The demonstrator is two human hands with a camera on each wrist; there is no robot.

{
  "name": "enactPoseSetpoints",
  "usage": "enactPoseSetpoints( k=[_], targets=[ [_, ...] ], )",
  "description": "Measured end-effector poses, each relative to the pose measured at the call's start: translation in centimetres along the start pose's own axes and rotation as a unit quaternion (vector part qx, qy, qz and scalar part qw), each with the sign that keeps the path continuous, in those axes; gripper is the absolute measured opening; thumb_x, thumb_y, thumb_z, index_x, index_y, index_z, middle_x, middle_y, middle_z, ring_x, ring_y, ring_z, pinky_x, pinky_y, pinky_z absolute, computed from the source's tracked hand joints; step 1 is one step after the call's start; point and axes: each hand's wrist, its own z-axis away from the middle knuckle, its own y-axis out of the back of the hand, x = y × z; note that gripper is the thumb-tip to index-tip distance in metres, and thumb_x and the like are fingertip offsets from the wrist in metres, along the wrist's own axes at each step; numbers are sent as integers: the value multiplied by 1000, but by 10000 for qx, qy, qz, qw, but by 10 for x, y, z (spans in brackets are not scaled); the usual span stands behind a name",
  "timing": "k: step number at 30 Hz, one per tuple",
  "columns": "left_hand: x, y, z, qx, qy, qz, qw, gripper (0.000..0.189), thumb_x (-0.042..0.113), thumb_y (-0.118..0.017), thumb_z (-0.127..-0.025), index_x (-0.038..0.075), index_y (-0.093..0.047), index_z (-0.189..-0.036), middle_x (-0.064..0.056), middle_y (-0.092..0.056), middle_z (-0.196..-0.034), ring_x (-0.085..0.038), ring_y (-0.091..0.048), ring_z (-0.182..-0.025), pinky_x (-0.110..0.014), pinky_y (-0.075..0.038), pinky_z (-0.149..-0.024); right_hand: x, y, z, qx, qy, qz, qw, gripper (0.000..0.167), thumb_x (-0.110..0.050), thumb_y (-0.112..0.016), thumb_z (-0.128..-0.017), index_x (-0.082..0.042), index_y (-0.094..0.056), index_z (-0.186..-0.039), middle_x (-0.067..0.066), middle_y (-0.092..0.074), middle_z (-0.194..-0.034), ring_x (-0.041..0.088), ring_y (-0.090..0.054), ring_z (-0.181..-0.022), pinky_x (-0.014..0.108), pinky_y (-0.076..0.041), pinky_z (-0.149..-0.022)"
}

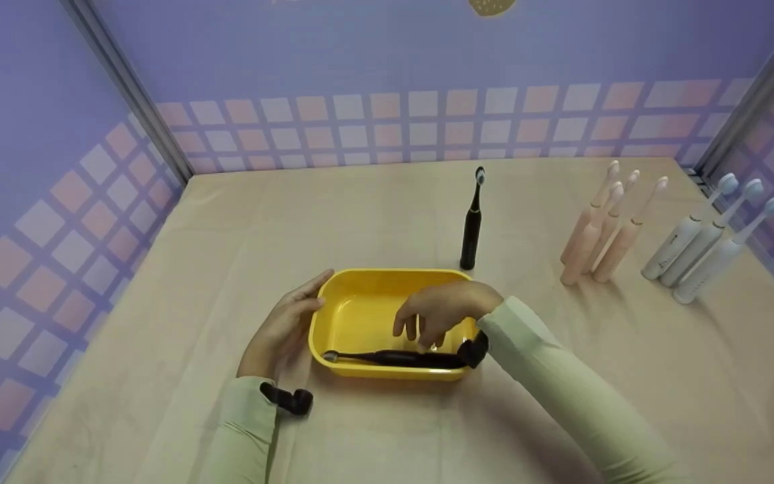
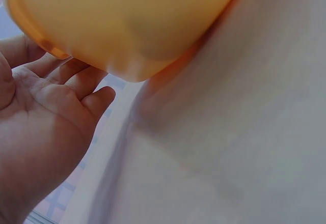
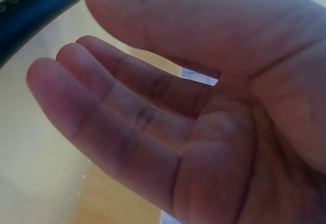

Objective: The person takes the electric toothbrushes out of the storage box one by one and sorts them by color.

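A yellow plastic tub (image 1: 360,271) sits on the table with a black electric toothbrush (image 1: 387,357) lying along its near side, brush head to the left. My left hand (image 1: 287,324) holds the tub's left end, thumb at the rim and fingers along the outer wall; the left wrist view shows its fingers against the tub wall (image 2: 137,25). Inside the tub, my right hand (image 1: 442,308) hovers above the toothbrush with loosely bent fingers. Nothing lies between its thumb and fingers in the right wrist view, where the toothbrush handle (image 3: 35,10) shows by the thumb tip.
Another black electric toothbrush (image 1: 471,232) stands upright behind the tub's right corner. Farther right stand several pink electric toothbrushes (image 1: 619,249), and beyond them three white ones (image 1: 703,265). A pale cloth covers the table (image 1: 259,222); patterned walls (image 1: 387,67) surround it.
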Motion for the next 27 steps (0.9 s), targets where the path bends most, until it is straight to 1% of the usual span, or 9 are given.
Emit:
enactPoseSetpoints(
  k=[4,7,10,13,19,23,27],
  targets=[
    [0,0,0,45,24,13,10000,58,8,-42,-99,16,-25,-154,0,-21,-161,-21,-31,-144,-27,-39,-109,0,-3,-5,-64,-132,-99,9998,42,-2,-67,-86,-8,-62,-127,11,-64,-116,20,-68,-85,36,-59,-78],
    [0,0,0,48,13,11,10000,58,8,-42,-99,16,-25,-154,0,-21,-161,-21,-31,-144,-27,-40,-109,0,-6,-7,-79,-250,-38,9997,40,-3,-68,-86,-11,-64,-125,7,-65,-115,16,-67,-83,34,-59,-77],
    [0,0,0,23,23,33,10000,58,8,-41,-99,16,-24,-154,0,-21,-161,-22,-32,-143,-29,-40,-109,1,-7,-9,-111,-317,10,9994,40,-3,-68,-85,-13,-65,-124,5,-65,-114,15,-67,-84,32,-59,-75],
    [1,0,1,-28,42,44,10000,59,7,-40,-99,15,-22,-155,1,-19,-161,-21,-30,-144,-31,-38,-111,2,-8,-10,-162,-330,-21,9993,40,-2,-69,-85,-13,-65,-123,5,-65,-114,17,-68,-85,32,-60,-75],
    [1,-1,0,23,65,-25,10000,58,6,-39,-99,15,-24,-154,1,-19,-161,-20,-28,-145,-35,-31,-116,3,-8,-11,-238,-347,-41,9991,39,-2,-69,-85,-13,-66,-122,5,-66,-113,18,-68,-87,34,-60,-76],
    [1,-1,0,47,56,-40,10000,58,6,-40,-99,15,-25,-154,1,-20,-161,-20,-29,-145,-35,-31,-116,2,-8,-12,-270,-419,-6,9988,40,-2,-69,-84,-13,-66,-123,4,-67,-113,17,-68,-88,34,-60,-77],
    [1,-1,0,4,46,-82,10000,58,7,-40,-99,14,-22,-155,1,-19,-161,-20,-27,-146,-34,-31,-115,0,-8,-14,-317,-476,69,9983,42,-2,-70,-84,-11,-66,-124,6,-68,-114,18,-68,-91,35,-60,-77]
  ],
)
